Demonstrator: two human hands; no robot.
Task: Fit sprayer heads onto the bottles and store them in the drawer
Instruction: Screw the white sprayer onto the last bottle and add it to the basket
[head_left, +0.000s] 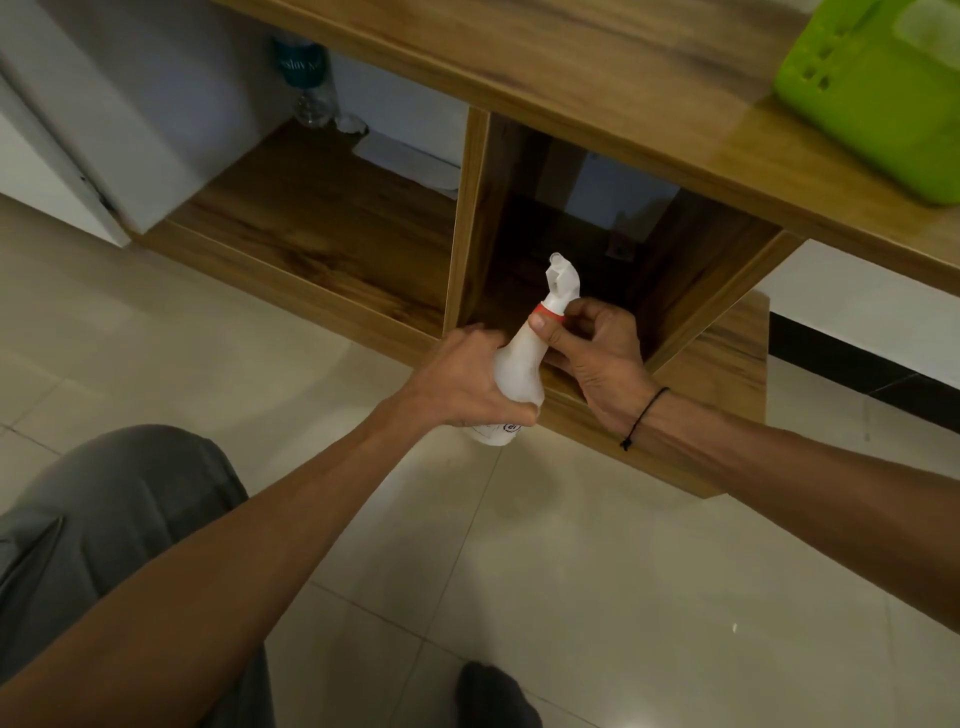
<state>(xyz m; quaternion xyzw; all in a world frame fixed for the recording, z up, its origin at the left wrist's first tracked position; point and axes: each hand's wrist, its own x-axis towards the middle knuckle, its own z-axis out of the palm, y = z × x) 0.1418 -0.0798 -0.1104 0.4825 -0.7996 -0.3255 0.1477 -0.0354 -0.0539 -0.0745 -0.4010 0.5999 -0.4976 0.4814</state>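
A white spray bottle (515, 364) is held in the air in front of a wooden cabinet. My left hand (462, 382) grips its body from the left. A white sprayer head (562, 283) sits on the neck, with a red collar (548, 312) at its base. My right hand (592, 348) pinches that collar with thumb and fingers. Behind the bottle is an open dark compartment (597, 249) of the cabinet, with its wooden door (717, 400) swung open to the right.
An open shelf (322, 218) lies to the left, with a clear plastic bottle (306, 83) and white paper at its back. A green plastic basket (878, 88) stands on the wooden top. Pale floor tiles (597, 571) spread below; my knee is at lower left.
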